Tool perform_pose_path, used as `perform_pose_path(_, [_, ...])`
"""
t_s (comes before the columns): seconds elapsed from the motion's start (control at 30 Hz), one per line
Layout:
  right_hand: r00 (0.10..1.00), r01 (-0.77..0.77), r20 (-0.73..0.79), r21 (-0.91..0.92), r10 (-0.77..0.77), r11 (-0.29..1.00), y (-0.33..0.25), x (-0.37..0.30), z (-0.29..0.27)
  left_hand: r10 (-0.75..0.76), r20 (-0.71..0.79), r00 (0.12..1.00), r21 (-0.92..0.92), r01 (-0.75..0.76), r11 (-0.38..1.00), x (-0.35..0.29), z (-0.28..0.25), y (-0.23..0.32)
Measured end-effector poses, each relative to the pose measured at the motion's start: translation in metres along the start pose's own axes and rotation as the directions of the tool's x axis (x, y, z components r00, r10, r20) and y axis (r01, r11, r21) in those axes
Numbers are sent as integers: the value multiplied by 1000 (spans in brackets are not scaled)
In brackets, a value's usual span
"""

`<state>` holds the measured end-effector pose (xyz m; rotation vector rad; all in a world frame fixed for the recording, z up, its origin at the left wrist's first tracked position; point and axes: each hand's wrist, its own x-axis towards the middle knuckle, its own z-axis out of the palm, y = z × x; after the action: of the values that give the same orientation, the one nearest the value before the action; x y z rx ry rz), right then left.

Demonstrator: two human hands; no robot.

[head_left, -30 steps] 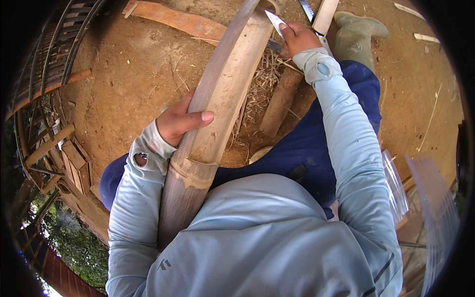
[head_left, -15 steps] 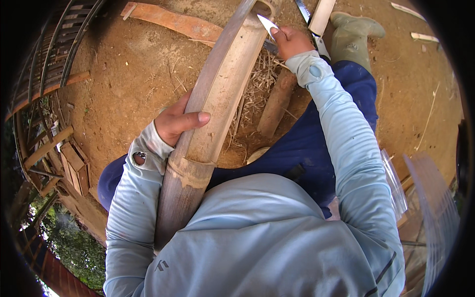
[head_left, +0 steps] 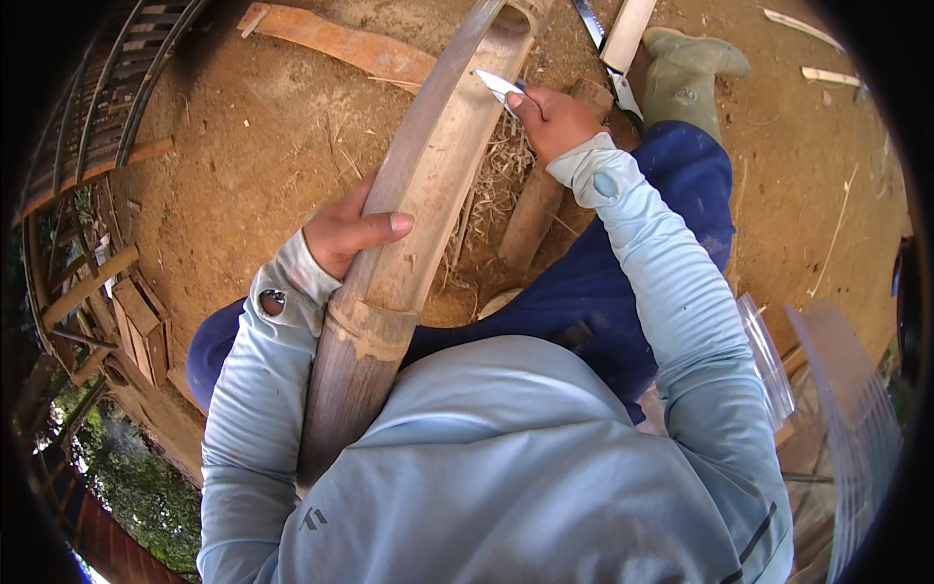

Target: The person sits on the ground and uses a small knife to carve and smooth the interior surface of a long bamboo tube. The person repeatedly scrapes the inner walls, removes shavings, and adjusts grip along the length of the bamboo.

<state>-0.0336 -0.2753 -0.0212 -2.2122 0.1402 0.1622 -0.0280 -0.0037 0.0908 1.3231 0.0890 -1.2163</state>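
A long split bamboo pole (head_left: pixel 418 214) runs from the person's chest at about 7 o'clock up to the frame top at 1 o'clock, its hollow face upward. The left hand (head_left: pixel 345 234) grips its left edge near mid-length, fingers curled under and thumb laid flat across the top. The right hand (head_left: pixel 550 117), further up toward 1 o'clock, is closed around a small knife (head_left: pixel 498 86) whose blade points at 10 o'clock and seems to meet the pole's right edge. No packages, labels or signs show.
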Motion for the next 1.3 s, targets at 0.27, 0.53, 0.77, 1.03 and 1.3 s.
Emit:
perform_pose_path(0.27, [997,20,73,54,-24,998,-18,-27,3,-12,16,1000,-17,12,1000,-3,6,6])
perform_pose_path(0.53, [992,43,120,38,-48,998,-47,-61,6,-4,20,1000,4,4,1000,-3,8,6])
perform_pose_path(0.77, [988,25,153,19,-28,999,-52,-76,10,30,20,999,22,-30,999,-3,7,2])
perform_pose_path(1.03, [980,-49,195,39,41,998,-73,-101,11,19,7,1000,113,-19,993,-4,5,4])
perform_pose_path(1.3, [974,-26,227,64,11,998,-81,-117,12,19,19,1000,99,-21,995,-4,1,0])
